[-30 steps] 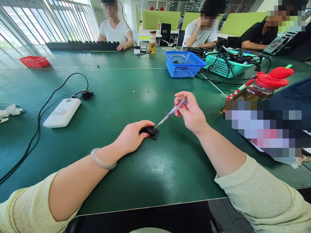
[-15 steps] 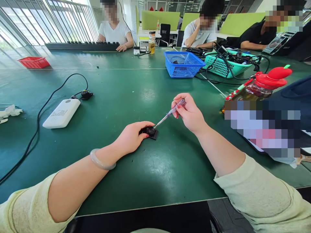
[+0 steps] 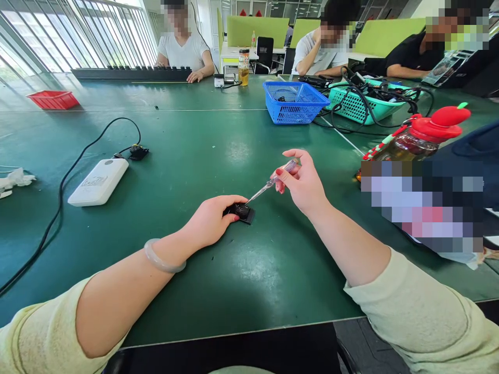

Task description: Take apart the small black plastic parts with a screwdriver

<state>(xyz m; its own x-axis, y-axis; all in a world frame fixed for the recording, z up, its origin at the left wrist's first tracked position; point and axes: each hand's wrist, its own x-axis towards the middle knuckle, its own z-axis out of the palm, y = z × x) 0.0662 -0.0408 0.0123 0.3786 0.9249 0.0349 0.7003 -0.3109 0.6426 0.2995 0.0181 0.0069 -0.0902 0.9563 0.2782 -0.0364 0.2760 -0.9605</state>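
Observation:
My left hand point(image 3: 210, 221) is closed around a small black part point(image 3: 242, 211) with a rounded top and a flat square base, keeping it against the green tabletop point(image 3: 257, 291). Its thumb and fingers cover the left side of the part. In my right hand point(image 3: 302, 182) is a slim screwdriver point(image 3: 268, 184) with a clear handle, slanting down to the left. The tip of the screwdriver meets the upper edge of the black part; the exact contact point is too small to make out.
On the left lie a white power bank point(image 3: 99, 182), a black cable point(image 3: 62, 192) and a small black device point(image 3: 138, 151). A blue basket point(image 3: 296, 111) and a teal basket point(image 3: 353, 111) of cables stand farther back. A red-lidded bottle point(image 3: 413, 140) is at right. Several people sit opposite.
The fingers of my right hand have shifted slightly on the screwdriver, with the thumb a little farther left along it. My left hand and the black part stay put.

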